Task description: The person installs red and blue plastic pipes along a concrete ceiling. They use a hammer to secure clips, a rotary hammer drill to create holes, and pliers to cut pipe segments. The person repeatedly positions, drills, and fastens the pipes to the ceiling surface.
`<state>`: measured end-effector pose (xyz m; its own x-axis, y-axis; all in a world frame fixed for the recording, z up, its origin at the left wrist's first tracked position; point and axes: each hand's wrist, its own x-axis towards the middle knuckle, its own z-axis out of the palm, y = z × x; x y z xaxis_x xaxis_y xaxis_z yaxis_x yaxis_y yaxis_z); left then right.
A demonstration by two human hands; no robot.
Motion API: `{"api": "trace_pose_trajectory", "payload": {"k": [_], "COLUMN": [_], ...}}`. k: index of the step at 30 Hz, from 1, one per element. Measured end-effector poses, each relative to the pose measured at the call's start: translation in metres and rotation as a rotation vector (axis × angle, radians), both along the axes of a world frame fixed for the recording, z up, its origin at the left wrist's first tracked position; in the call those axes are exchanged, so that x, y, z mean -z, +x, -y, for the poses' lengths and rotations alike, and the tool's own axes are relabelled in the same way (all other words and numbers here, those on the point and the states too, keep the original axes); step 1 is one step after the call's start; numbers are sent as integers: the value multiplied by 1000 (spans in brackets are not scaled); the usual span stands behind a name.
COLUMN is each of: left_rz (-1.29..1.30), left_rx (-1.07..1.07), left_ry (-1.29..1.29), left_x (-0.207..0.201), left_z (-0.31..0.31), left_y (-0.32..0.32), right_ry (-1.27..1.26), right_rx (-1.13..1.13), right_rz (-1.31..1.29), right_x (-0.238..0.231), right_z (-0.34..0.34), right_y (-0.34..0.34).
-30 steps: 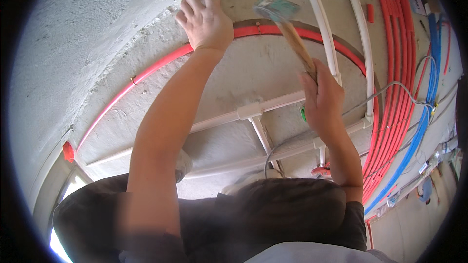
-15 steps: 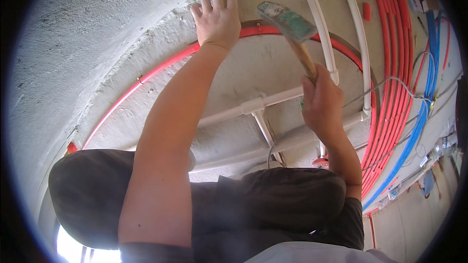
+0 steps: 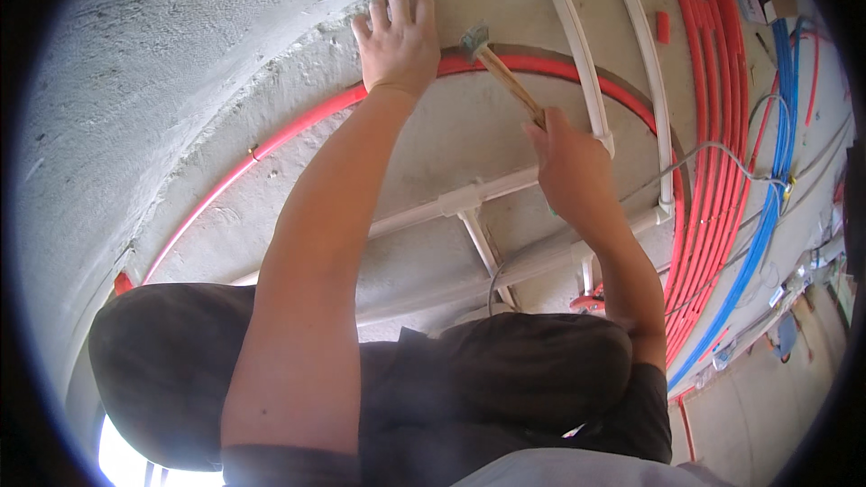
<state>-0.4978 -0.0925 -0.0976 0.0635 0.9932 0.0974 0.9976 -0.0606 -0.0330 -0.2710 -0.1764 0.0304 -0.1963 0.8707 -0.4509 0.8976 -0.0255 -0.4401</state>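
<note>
My left hand (image 3: 399,47) lies over the curved red pipe (image 3: 307,117), close to the foot of the rough wall. Its fingers are bent and slightly apart, hooked over the far side of the pipe; the thumb and palm are hidden. My right hand (image 3: 575,162) is wrapped round the wooden handle of a hammer (image 3: 511,81). The worn, greenish hammer head points away from me, just right of my left hand, at the pipe's far side. Whether the head touches anything cannot be made out.
White pipes (image 3: 523,182) with joints cross under and beyond the red one. Bundled red pipes (image 3: 713,153) and blue pipes (image 3: 776,162) run along the right, with a grey cable (image 3: 722,146) across them. The rough concrete wall (image 3: 180,63) rises at left.
The hammer has swung down and to the left, its head now close beside my left hand. My right hand has moved slightly left with it; my left hand stays on the pipe.
</note>
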Motion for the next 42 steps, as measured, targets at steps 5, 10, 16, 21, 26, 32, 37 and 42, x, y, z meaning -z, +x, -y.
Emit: {"api": "trace_pose_trajectory", "payload": {"k": [5, 10, 16, 21, 26, 32, 37, 42], "left_rz": [24, -8, 11, -25, -40, -18, 8, 358], "left_rx": [-9, -1, 12, 0, -31, -33, -11, 378], "left_ry": [5, -5, 39, 50, 0, 25, 116, -16], "left_x": [-1, -4, -1, 2, -1, 0, -1, -6], "left_z": [1, 1, 2, -1, -3, -1, 4, 33], "left_y": [1, 0, 0, 1, 5, 3, 1, -1], "right_ry": [-34, 47, 3, -56, 14, 36, 122, 179], "right_rx": [147, 64, 140, 225, 270, 722, 870, 930], "right_rz": [-125, -53, -124, -180, -239, -189, -202, -269], "right_x": [-2, 15, 20, 20, 12, -13, -8, 17], "right_z": [8, 12, 23, 24, 43, 130, 196, 243], "right_y": [4, 6, 11, 10, 31, 61, 101, 106]}}
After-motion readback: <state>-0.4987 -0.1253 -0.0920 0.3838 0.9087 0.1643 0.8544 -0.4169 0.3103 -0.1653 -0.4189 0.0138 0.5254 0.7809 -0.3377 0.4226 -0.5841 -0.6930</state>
